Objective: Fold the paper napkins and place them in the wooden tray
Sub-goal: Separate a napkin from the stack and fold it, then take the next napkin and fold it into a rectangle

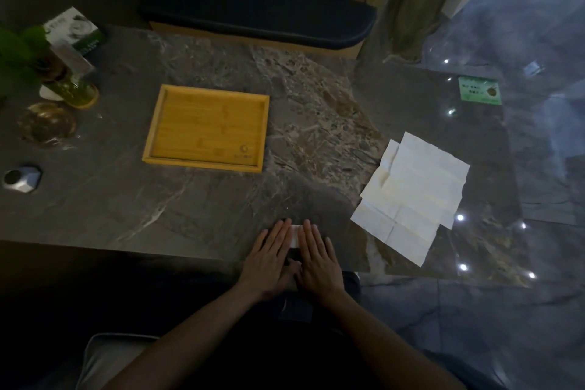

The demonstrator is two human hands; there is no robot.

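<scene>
I press my left hand [272,258] and right hand [318,258] flat, fingers straight, on a folded napkin [294,236] at the table's [126,199] near edge; its orientation is hidden. The tray [205,128] has unreadable markings.

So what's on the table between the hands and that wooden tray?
Nothing: in the head view only bare marble table lies between the hands, pressing a folded napkin, and the wooden tray.

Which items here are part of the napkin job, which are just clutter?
Job: folded napkin pressed flat under left hand and right hand; unfolded napkins; wooden tray.
Clutter: green bottle, glass dish, box, green card, small silver object.
</scene>
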